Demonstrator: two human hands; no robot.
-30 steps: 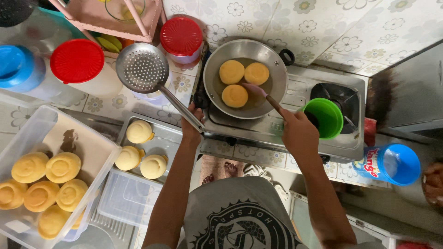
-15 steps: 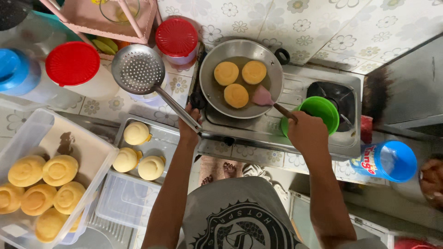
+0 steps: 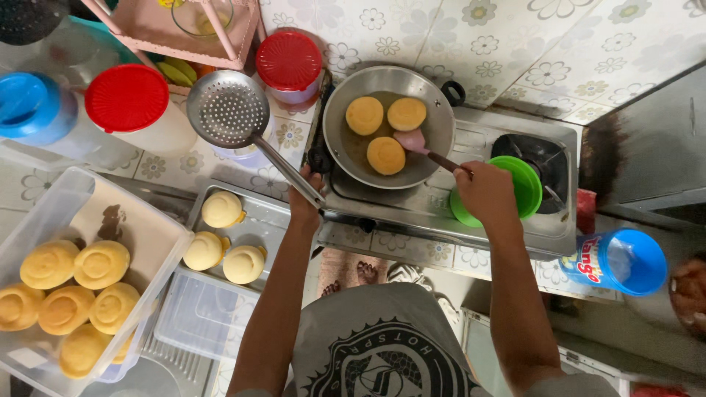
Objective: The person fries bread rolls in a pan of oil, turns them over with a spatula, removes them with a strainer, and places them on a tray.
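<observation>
A metal frying pan (image 3: 434,103) sits on a two-burner gas stove (image 3: 485,213) and holds three round golden cakes (image 3: 385,155) in oil. My right hand (image 3: 485,192) grips a spatula (image 3: 421,145) whose pinkish blade rests in the pan beside the cakes. My left hand (image 3: 304,206) holds the handle of a round perforated metal skimmer (image 3: 226,109), raised over the counter left of the pan.
A metal tray (image 3: 265,217) carries three pale raw dough rounds. A clear plastic box (image 3: 147,235) at left holds several fried cakes. Red-lidded jars (image 3: 126,98), a blue-lidded jar (image 3: 28,105), a green bowl (image 3: 523,184) on the stove, and a blue cup (image 3: 621,261) stand around.
My right hand drew back toward me from over the pan, and the spatula blade shifted from the pan's middle to its right side. The skimmer stayed put.
</observation>
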